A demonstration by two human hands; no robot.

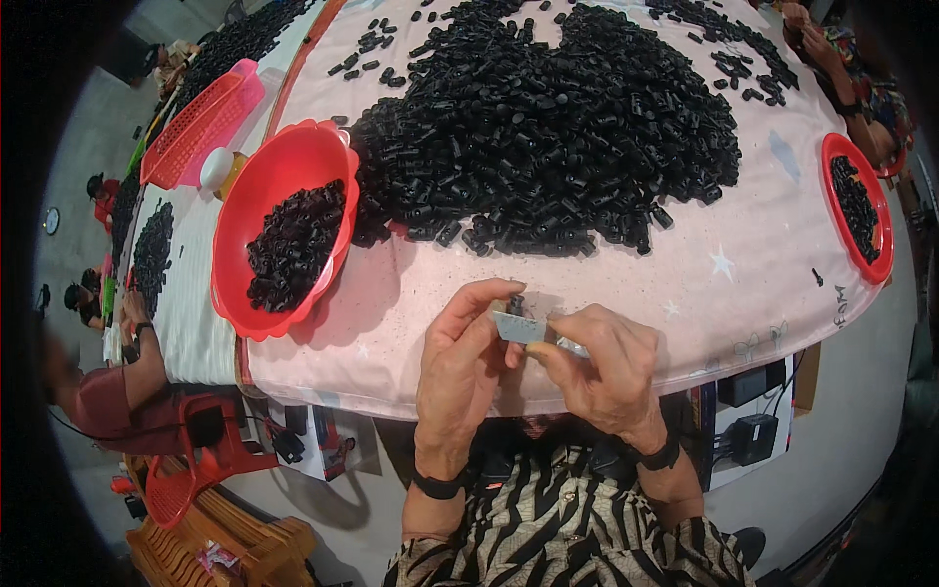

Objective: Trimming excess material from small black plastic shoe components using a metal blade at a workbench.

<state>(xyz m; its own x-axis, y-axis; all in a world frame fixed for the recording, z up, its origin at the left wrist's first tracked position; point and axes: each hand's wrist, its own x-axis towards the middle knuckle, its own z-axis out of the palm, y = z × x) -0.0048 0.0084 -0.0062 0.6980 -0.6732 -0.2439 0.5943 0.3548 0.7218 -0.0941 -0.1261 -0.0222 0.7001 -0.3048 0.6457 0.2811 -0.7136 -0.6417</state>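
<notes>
Above the near edge of the table, my left hand (458, 357) pinches a small black plastic part (515, 304) between thumb and fingers. My right hand (611, 372) is closed around the pale end of a flat grey blade (518, 328). The blade's wide face lies across the front of the black part, close to my left thumb, and hides some of it. Whether the edge touches the part I cannot tell. Beyond my hands rises a big pile of similar black plastic parts (558, 127).
At the left stands a red scalloped bowl (230, 264) partly filled with black parts, beside a pink basket (201, 122) and a white-capped jar (217, 171). A red tray (883, 259) sits far right. Other people work around the pink-clothed table (411, 342); a red chair (230, 455) stands lower left.
</notes>
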